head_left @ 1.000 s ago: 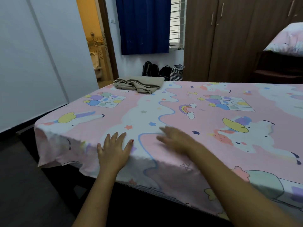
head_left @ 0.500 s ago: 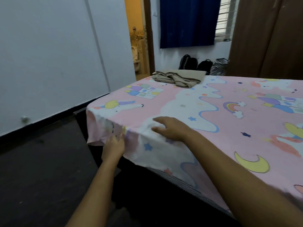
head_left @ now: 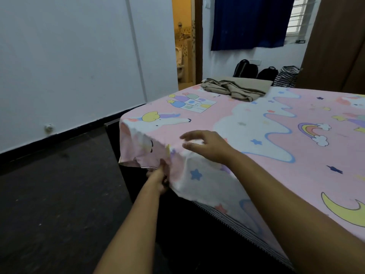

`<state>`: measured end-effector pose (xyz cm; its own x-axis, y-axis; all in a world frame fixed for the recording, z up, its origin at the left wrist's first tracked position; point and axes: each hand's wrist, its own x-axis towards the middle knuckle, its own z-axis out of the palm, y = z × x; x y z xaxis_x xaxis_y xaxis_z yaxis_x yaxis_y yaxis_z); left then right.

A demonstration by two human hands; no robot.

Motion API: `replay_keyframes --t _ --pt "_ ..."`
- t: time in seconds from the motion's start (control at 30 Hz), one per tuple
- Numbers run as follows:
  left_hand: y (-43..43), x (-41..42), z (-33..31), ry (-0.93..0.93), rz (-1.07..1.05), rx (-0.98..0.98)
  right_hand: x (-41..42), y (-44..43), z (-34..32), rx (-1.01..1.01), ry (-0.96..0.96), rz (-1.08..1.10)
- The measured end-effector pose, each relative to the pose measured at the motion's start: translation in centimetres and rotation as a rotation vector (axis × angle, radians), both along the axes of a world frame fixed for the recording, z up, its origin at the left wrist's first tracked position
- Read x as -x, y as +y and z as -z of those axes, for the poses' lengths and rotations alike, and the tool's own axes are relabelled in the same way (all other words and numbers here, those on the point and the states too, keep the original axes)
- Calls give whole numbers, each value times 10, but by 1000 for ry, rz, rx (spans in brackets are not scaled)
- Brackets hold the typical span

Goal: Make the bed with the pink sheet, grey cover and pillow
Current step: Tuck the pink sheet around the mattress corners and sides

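In the head view I see the sheet (head_left: 256, 123) spread over the bed (head_left: 233, 222), its near corner hanging; the left hand (head_left: 159, 178) pinches that hanging edge from below; the right hand (head_left: 207, 147), fingers loosely spread, is over the top edge; the cover (head_left: 233, 89) lies crumpled at the far end.

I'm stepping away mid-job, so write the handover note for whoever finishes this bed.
Left hand grips the hanging edge of the pink sheet near the bed's corner. Right hand is open, over the sheet's top by that edge.
Done: sheet spread over the mattress.
To do: tuck this edge; the striped mattress side shows. Spread the crumpled cover lying at the far end. Pillow not in view.
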<state>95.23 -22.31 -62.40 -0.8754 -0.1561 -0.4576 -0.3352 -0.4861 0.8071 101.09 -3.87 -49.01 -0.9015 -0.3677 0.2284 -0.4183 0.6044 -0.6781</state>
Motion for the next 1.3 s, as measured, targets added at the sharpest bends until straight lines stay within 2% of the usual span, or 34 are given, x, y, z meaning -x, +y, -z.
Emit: replay_keyframes --t 0.07,0.13,0.23,0.3,0.37,0.47,0.53,0.6,0.63,0.67,0.77,0.8,0.87,0.93,1.03,1.1,1.17,1.23,1.3 --pt "-11 13 5 -9 -52 -62 5 8 14 -331 85 133" --pt "-24 35 11 -17 -66 -103 5 7 31 -499 113 155" --pt "-30 42 -1 36 -177 -35 6 4 38 -532 191 142" --pt "-35 31 -7 75 -349 197 5 3 35 -543 198 137" --pt "-44 23 0 70 -407 397 2 2 34 -627 209 109" --pt "-53 20 10 89 -380 402 -3 -10 34 -758 257 -4" --pt "-49 19 8 72 -385 389 -5 -21 27 -643 193 -117" --pt "-41 18 8 47 -398 378 -5 -27 15 -351 87 -135" --pt "-37 17 8 37 -406 375 -3 -26 14 -284 94 -110" --pt "-34 13 7 22 -401 356 0 -25 15 -352 146 -75" --pt "-37 15 8 -67 -294 212 8 -23 36 -816 289 3" --pt "-40 12 6 -108 -238 160 9 -25 41 -887 302 16" --pt "-50 9 3 -140 -150 101 11 -28 42 -898 292 -2" --pt "-59 10 -2 -107 -125 39 15 -29 29 -795 214 -67" --pt "-80 31 1 39 -188 -150 29 -35 4 -378 13 -178" --pt "-96 49 -1 158 -246 -312 47 -50 -7 -255 102 -165" --pt "-103 54 -12 170 -323 -238 71 -70 -12 -350 228 -108" --pt "-106 56 -15 147 -425 -96 91 -93 -9 -496 207 -118" --pt "-110 63 -14 157 -394 102 107 -115 3 -676 193 -166"
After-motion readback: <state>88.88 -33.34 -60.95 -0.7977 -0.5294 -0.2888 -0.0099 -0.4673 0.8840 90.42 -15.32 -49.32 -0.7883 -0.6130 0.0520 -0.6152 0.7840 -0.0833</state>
